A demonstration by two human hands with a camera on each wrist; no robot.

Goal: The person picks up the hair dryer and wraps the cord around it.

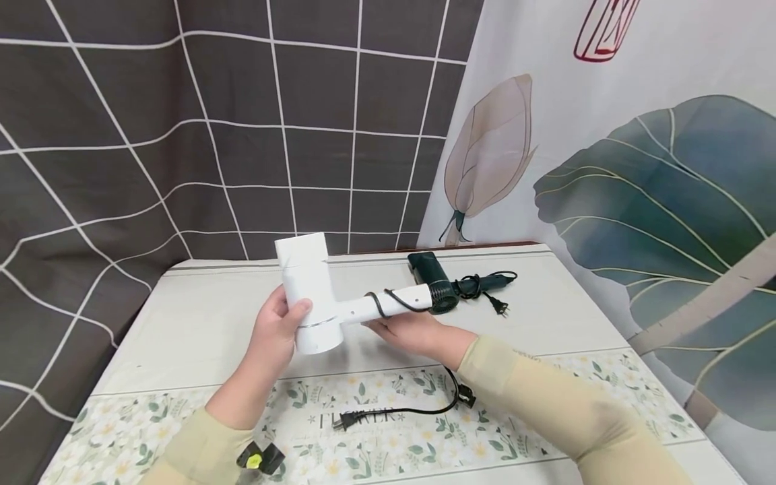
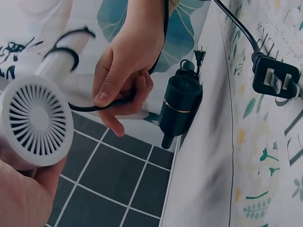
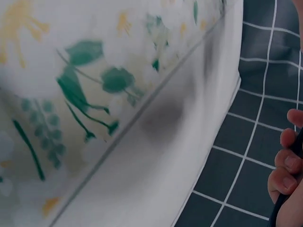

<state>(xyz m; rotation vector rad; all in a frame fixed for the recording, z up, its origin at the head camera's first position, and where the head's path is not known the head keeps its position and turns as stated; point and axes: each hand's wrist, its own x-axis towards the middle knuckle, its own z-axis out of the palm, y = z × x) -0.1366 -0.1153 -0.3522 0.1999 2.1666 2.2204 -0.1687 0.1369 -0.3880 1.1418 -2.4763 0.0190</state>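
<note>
A white hair dryer (image 1: 309, 289) is held above the table by my left hand (image 1: 275, 333), thumb across its barrel and fingers behind. Its round slotted end (image 2: 39, 118) faces the left wrist camera. The dryer's handle (image 1: 382, 306) points right, with black cord looped around it. My right hand (image 1: 412, 331) is below the handle; in the left wrist view its thumb and fingers pinch the black cord (image 2: 116, 100). The right wrist view shows those curled fingers (image 3: 286, 163) at its edge, around the cord. The cord's plug (image 1: 345, 421) lies toward the table's front.
A dark green hair dryer (image 1: 433, 279) lies at the back right of the table, its cord (image 1: 473, 286) wrapped around the handle. The table (image 1: 200, 323) has a cloth with a floral band. A dark grid curtain (image 1: 242, 135) hangs behind, a leaf-printed one (image 1: 606, 202) at right.
</note>
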